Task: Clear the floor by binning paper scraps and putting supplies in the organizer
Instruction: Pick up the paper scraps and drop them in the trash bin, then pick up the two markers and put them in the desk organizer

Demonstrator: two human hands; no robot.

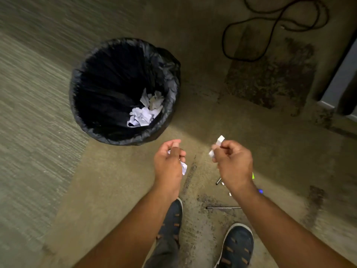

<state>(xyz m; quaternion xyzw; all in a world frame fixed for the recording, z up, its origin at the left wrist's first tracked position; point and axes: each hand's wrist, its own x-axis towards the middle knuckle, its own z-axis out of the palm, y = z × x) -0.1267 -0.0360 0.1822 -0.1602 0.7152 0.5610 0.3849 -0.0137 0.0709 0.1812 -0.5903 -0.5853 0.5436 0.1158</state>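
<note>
A round bin (77,89) lined with a black bag stands on the carpet at upper left, with crumpled white paper (144,111) at its bottom. My left hand (168,165) is closed around a crumpled paper scrap (184,167), just below the bin's near rim. To its right, my right hand (234,163) pinches a white paper scrap (219,142). On the floor under my right arm lie a dark pen (222,207), a green-tipped marker (253,176) and a blue item (259,191), mostly hidden.
A black cable (249,59) loops on the carpet at upper right. Grey furniture (342,80) stands at the right edge. My two feet in dark shoes (237,246) are at the bottom. A dark stained patch (270,80) marks the carpet.
</note>
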